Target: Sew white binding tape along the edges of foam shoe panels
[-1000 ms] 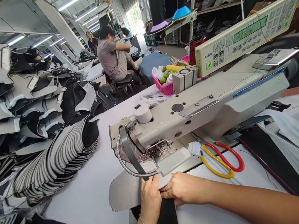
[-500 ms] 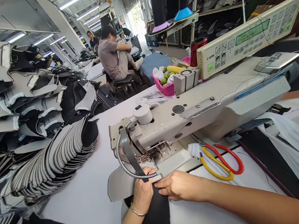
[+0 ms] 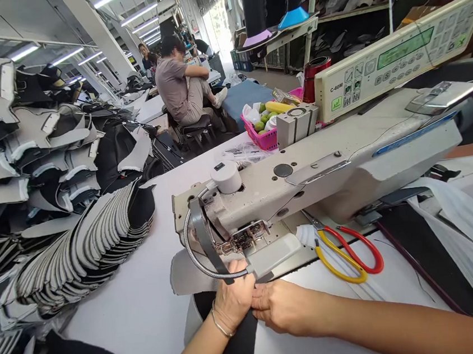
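Observation:
My left hand (image 3: 231,301) and my right hand (image 3: 284,307) sit side by side at the front of the sewing machine (image 3: 305,186), just below its needle area. Both press a workpiece with fingers closed together: a grey mesh piece (image 3: 187,273) that sticks out to the left, joined to a black piece (image 3: 233,353) that hangs down toward me. The left fingertips touch the machine's flexible metal hose (image 3: 195,263). A thin bracelet circles my left wrist.
Red and yellow scissors (image 3: 346,253) lie on the table to the right of the needle. Stacks of grey and black cut pieces (image 3: 78,244) fill the left side. A control panel (image 3: 397,56) and a pink basket (image 3: 264,137) stand behind. A person sits far back.
Both hands have slid the workpiece forward toward the needle and a little left; more of the grey mesh piece now lies past the machine head.

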Demonstrator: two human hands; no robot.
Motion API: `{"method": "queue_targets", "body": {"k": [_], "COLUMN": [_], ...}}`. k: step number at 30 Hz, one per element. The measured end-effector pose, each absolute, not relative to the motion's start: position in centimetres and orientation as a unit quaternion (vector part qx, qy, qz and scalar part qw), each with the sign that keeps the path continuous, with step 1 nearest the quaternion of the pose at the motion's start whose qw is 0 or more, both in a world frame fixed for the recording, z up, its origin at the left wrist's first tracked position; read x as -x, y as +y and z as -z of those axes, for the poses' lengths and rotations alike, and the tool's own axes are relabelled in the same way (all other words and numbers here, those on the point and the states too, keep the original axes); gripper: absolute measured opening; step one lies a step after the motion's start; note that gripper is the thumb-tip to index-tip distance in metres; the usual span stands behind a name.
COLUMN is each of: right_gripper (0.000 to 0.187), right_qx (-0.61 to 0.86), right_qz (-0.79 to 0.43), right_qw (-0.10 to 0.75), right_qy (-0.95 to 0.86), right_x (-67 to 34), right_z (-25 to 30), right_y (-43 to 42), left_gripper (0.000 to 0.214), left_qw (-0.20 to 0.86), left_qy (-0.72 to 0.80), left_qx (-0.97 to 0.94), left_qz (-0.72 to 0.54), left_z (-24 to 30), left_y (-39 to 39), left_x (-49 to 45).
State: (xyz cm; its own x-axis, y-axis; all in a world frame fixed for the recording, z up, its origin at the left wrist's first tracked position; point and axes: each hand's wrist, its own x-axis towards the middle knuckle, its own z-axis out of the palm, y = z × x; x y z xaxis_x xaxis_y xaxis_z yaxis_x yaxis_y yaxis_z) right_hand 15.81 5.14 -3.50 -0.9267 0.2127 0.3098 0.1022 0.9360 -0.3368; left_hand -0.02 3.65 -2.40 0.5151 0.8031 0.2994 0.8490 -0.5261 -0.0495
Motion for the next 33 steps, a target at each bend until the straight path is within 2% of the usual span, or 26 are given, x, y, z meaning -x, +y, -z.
{"method": "queue_targets", "body": {"k": [5,10,18,22,33], "right_gripper": [0.021,0.023,0.066,0.079,0.074], "right_qx": [0.069,0.086,0.077,0.086,0.219], "right_qz": [-0.151,-0.133,-0.032,-0.015,-0.061], "right_qw": [0.174,0.197,0.148,0.132,0.040], "right_qy": [-0.971,-0.968,-0.985,-0.987,-0.973], "right_x": [-15.6,-14.3,-13.7,-13.0,-6.2], "right_z": [3.6,4.8,4.3,3.8,4.2], "right_y": [5.2,5.0,3.8,3.9,3.3], "left_gripper": [0.022,0.022,0.018,0.019,0.024], "left_qw": [0.119,0.094,0.088,0.094,-0.079], "left_qy": [-0.504,-0.527,-0.542,-0.530,-0.548], "left_qx": [0.848,0.840,0.833,0.838,0.824], "left_qz": [0.115,0.087,0.076,0.088,0.122], "left_z": [2.5,2.0,1.4,1.8,2.1], "left_y": [2.4,3.0,3.0,3.6,6.4], "left_x": [-1.0,-0.2,-0.5,0.1,3.7]}}
